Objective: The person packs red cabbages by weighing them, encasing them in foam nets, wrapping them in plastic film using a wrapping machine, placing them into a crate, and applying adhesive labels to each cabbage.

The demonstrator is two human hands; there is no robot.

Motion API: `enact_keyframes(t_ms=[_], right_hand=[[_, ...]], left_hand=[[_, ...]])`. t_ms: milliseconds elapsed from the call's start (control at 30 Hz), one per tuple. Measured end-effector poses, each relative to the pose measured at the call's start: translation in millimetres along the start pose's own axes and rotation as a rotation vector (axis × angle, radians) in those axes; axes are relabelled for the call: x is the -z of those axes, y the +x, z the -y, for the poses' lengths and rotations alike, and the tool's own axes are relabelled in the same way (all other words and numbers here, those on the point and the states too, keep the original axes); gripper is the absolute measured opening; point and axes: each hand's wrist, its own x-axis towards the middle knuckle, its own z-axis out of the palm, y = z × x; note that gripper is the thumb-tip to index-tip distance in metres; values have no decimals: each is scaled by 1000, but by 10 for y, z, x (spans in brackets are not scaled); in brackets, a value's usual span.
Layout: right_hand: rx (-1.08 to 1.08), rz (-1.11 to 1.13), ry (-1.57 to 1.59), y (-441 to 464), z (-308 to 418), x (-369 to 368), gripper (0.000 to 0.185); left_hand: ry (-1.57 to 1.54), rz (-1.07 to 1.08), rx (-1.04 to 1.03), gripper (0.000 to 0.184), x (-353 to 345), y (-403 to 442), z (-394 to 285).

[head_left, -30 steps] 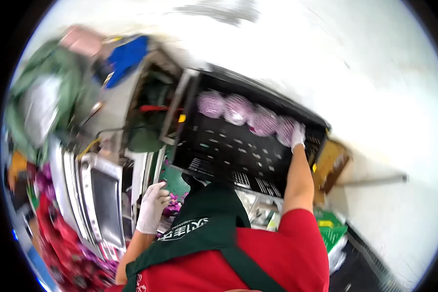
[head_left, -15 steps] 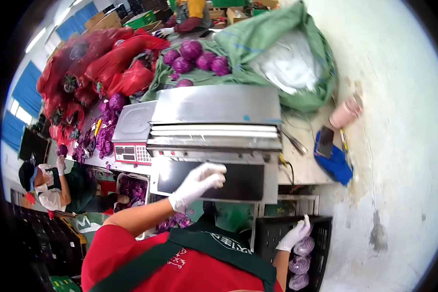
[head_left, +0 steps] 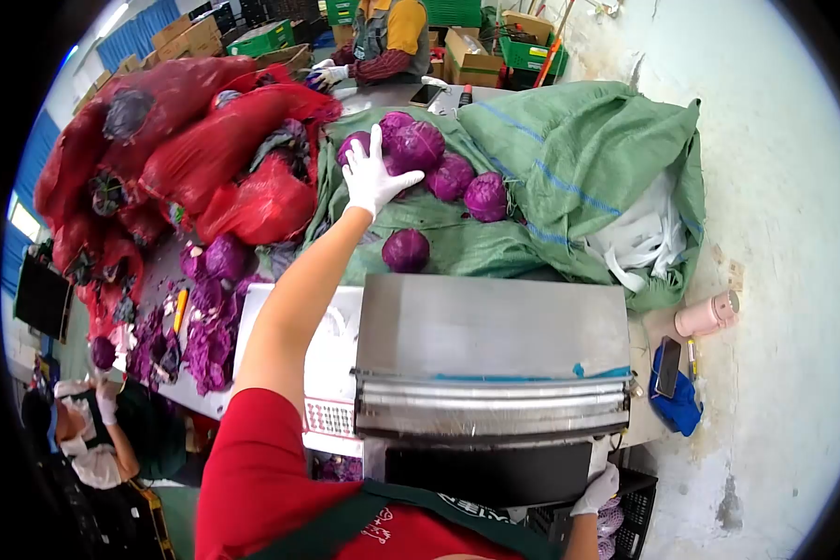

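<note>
My left hand point(head_left: 375, 177), in a white glove, reaches to the far side of the table with fingers spread. It is over purple cabbages point(head_left: 414, 147) grouped on a green woven sack point(head_left: 476, 245); whether it touches them I cannot tell. Another purple cabbage point(head_left: 406, 251) lies nearer me. My right hand point(head_left: 599, 490), also gloved, is low by the front right corner of the wrapping machine point(head_left: 495, 322), fingers extended and partly indistinct. Below it, wrapped cabbages point(head_left: 609, 523) show in a black crate point(head_left: 637, 509).
Left of the machine stands a scale point(head_left: 331, 417), beside purple leaf trimmings point(head_left: 210, 345) and a yellow-handled tool point(head_left: 180, 310). Red net bags point(head_left: 205, 159) are piled behind. A pink bottle point(head_left: 707, 315) and phone point(head_left: 667, 367) lie at right. Co-workers point(head_left: 112, 429) are at left and at the far end.
My left hand has moved from above the machine's front plate out to the cabbages, its fingers spreading. My right hand has shifted from over the crate to the machine's corner. The view has shifted.
</note>
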Motion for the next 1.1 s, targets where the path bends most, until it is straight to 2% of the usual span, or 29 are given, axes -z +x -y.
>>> enact_keyframes(t_ms=[33,67,133,167,200,233,300,333,367,400,467,500,567,600,633,667,700,767,800,833,900,933,967,1000,1033,1067,1100], right_hand=[[60,17,-126,16,35,7,29],[-117,76,-83,32,63,42,29],[-52,75,-22,-31,120,71,29],[-150,4,89,-10,107,19,29],[-52,-38,53,42,-43,-10,30],[-47,-46,39,79,-55,-2,30],[-255,14,83,85,-120,77,31],[-32,65,-63,270,-709,188,32],[197,81,-204,457,-1316,305,33],[389,36,-353,465,-1381,334,32],[589,-9,-483,429,-1295,282,32],[369,-8,-380,358,-1155,248,32],[157,8,-280,148,-633,156,32],[188,-6,-227,54,-388,96,31],[87,37,-153,12,-120,79,32],[-15,71,-82,-30,149,64,35],[9,27,-60,-24,116,33,35],[-75,41,-34,63,-77,45,35],[-75,65,-43,80,-130,78,35],[-39,64,-129,71,-103,63,34],[3,94,-218,27,19,20,34],[-117,98,-83,-40,302,-3,35],[-240,100,45,-95,428,32,36],[-78,111,9,-26,236,29,34],[-74,129,5,-1,150,22,34],[-86,166,54,29,69,28,34],[-96,199,106,69,43,47,34]], left_hand=[[9,8,53,124,-131,169,-54],[23,13,97,123,-250,323,-129],[25,26,190,121,-531,565,-245],[-8,37,241,122,-656,675,-288],[-8,30,269,120,-784,744,-291],[-6,26,295,118,-927,798,-278],[-167,7,208,108,-1115,866,-94],[-195,-99,151,97,-1206,871,-26],[-281,-118,157,97,-1158,814,-31],[-476,-134,186,97,-1177,770,49],[-895,-160,254,95,-1264,776,272],[-1163,-51,406,95,-1077,692,237],[-1477,200,751,93,-478,433,173],[-1534,234,774,92,-468,357,395],[-1554,244,746,86,-190,170,397],[-1539,251,700,82,78,-32,431],[-1522,257,655,79,309,-237,488],[-1288,153,502,75,706,-645,660],[-1063,72,403,77,844,-848,807],[-919,94,396,80,1240,-1117,603],[-502,-11,73,83,1506,-1577,743],[-196,-71,-78,88,1649,-1789,739],[-4,-48,-80,89,1742,-2010,726],[109,-45,-87,88,1784,-2228,723],[219,-43,-98,86,1797,-2415,731],[174,-1,-77,87,1786,-2572,752],[248,-83,-54,89,1730,-2770,716]])
